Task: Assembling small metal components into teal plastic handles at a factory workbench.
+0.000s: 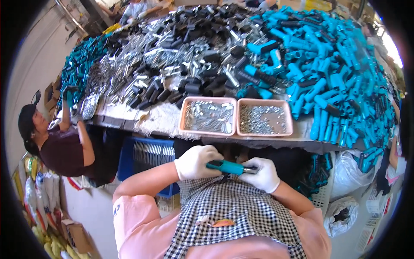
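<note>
In front of my checked apron, a teal and black plastic tool handle (231,167) lies level between my two hands. My gloved left hand (196,163) closes around its left end. At the other end, my gloved right hand (262,174) pinches a short metal piece (249,170) sticking out of the handle; whether it is fixed in there cannot be seen. Just beyond my hands, on the table edge, stand two pink trays: the left tray (208,132) holds small flat metal pieces, the right tray (265,134) small silvery parts.
Teal handles (321,82) heap up on the table's right. Black sleeves (202,86) and metal parts (148,58) pile across its middle. A blue crate (126,159) of metal pieces sits below at left. A co-worker (64,146) in a dark cap works at the left end.
</note>
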Demonstrator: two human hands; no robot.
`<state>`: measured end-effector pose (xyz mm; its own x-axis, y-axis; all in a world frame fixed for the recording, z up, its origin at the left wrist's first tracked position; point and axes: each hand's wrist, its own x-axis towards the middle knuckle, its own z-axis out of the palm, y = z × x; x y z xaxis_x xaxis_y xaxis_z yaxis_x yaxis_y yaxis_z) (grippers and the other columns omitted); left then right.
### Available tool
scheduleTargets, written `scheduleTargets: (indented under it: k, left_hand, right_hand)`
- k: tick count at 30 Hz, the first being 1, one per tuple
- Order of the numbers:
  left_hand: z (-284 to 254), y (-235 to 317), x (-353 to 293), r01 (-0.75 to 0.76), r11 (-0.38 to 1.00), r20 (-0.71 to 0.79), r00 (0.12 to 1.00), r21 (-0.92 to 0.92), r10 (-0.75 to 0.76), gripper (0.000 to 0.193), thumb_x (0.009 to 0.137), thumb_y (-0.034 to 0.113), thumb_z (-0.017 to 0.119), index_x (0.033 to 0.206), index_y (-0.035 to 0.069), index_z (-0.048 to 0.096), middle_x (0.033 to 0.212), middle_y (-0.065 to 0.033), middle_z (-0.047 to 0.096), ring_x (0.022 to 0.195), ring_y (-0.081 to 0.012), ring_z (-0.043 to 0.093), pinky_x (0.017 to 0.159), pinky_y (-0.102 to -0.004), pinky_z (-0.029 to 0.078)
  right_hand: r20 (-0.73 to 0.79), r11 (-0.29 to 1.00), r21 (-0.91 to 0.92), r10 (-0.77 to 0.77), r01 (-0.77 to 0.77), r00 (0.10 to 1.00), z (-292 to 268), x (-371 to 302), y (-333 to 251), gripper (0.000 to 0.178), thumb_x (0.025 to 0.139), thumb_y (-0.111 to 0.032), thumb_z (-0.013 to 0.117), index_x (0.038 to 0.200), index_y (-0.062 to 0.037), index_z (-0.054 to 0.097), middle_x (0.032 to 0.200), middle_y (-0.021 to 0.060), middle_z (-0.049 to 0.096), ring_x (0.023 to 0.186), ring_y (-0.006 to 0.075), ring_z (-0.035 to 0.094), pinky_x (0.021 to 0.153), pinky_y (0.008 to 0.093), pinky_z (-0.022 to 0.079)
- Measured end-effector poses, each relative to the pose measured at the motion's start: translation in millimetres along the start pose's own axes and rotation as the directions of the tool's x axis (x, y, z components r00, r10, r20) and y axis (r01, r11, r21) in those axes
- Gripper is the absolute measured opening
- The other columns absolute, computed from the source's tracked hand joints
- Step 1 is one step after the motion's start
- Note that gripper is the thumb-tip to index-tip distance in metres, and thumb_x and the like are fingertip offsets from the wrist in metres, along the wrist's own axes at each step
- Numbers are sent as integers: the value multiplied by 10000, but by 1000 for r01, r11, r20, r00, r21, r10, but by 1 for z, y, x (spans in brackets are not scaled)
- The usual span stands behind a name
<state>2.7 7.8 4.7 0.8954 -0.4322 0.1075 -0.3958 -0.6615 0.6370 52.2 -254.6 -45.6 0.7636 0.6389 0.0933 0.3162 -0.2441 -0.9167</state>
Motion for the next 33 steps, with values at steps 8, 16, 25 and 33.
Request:
scheduleTargets:
  k: [8,16,25,33]
  left_hand:
    - [17,-4,3,-47,997,-29,998,55,49,360,666,230,799,947,31,692,906,-132,641,705,-312,656,642,-372,547]
    - [27,-23,38,-9,1000,63,998,28,7,388,667,264,787,974,46,696,928,-131,653,770,-312,664,706,-379,551]
    - [16,-115,109,257,908,-4,963,331,-271,256,818,100,560,1053,12,614,899,-240,667,875,-409,648,807,-472,510]
    - [5,-82,95,45,992,-445,895,122,14,80,834,11,596,906,12,630,879,-163,644,809,-330,632,740,-384,515]
  right_hand:
    - [102,988,-144,-47,61,994,13,14,11,506,620,-301,860,1007,-31,678,875,164,698,769,315,693,695,364,550]
    - [151,997,-74,-13,24,988,5,40,11,396,704,-308,787,1009,-74,690,837,158,687,754,331,677,684,383,539]
    - [-186,993,-50,99,-111,977,-19,44,23,239,721,-238,773,839,-64,660,688,151,622,615,334,627,563,389,493]
    - [-195,928,-366,-145,65,970,-23,32,11,257,716,-339,760,801,-121,654,641,110,615,586,317,622,527,409,478]
